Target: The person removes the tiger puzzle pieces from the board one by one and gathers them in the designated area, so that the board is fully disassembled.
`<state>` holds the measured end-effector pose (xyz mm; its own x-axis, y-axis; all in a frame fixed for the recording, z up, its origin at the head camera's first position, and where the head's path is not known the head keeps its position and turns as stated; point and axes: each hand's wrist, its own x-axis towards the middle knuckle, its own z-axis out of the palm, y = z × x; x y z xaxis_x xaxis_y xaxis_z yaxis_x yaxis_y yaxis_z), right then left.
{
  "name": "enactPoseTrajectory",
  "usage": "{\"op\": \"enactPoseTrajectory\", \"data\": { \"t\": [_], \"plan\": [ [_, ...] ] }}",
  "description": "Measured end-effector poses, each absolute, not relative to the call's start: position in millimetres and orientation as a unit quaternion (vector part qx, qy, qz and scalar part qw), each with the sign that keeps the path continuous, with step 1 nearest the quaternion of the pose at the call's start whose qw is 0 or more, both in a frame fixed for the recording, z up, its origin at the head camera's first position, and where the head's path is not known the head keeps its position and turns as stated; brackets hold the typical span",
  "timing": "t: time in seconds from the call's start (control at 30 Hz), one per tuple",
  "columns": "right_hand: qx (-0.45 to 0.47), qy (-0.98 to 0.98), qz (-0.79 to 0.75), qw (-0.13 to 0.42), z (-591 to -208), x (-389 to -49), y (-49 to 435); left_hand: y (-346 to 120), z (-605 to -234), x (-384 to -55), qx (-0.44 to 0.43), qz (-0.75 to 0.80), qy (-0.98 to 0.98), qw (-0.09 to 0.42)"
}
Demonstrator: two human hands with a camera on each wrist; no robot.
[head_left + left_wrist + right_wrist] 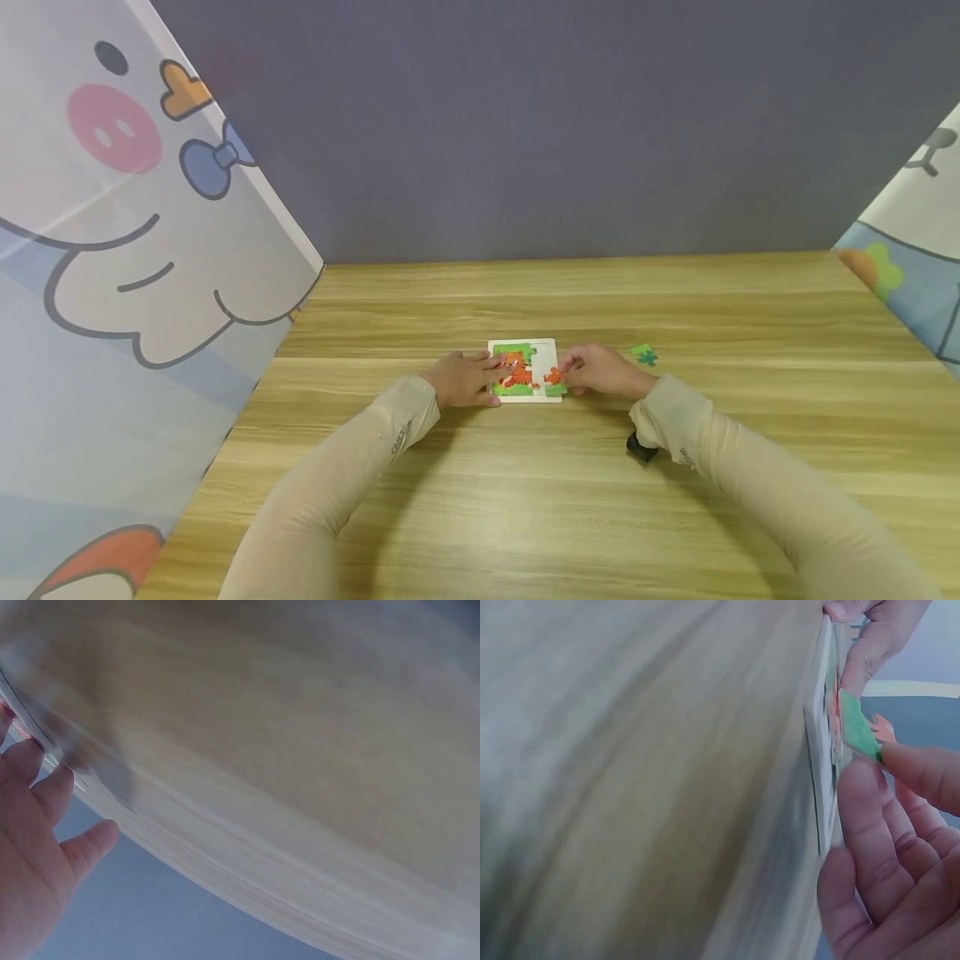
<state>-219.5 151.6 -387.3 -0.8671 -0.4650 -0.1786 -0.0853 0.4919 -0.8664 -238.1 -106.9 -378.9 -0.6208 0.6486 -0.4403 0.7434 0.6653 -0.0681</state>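
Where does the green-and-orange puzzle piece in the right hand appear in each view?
Head: puzzle piece just right of and below centre, in the right hand.
Left wrist: not visible.
Right wrist: right side, above mid-height.
Shared landmark: the left hand, in all three views (top right in right wrist).
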Motion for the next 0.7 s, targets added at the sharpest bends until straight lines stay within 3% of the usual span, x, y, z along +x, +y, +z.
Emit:
{"op": "enactPoseTrajectory", "data": {
  "t": [0.7],
  "plan": [
    [-0.141,0.855,-0.462,0.188,-379,-197,204,-107,-376,-236,0.384,-0.118,0.894,0.199]
  ]
}}
